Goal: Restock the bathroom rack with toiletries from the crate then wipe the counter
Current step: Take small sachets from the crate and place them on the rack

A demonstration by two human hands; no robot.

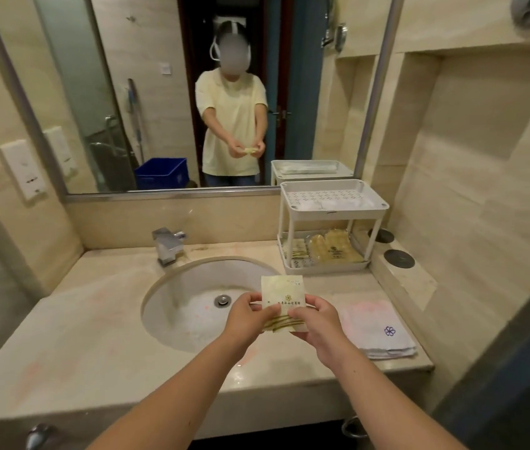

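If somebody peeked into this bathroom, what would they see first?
First, the pale toiletry packet with green stripes, pinched between the left hand and right hand over the sink. Next, the white two-tier rack at the back right of the counter, with more packets on its lower shelf, and the folded towel lying in front of it.

The sink (172, 306) sits mid-frame in the counter (88, 336), faucet (167, 246) behind it. The rack (335, 207) is back right, packets (335, 251) on its bottom tier, folded cloth (377, 329) in front. Left hand (244, 315) and right hand (317, 323) hold a sachet (283, 292) over the sink's right rim.
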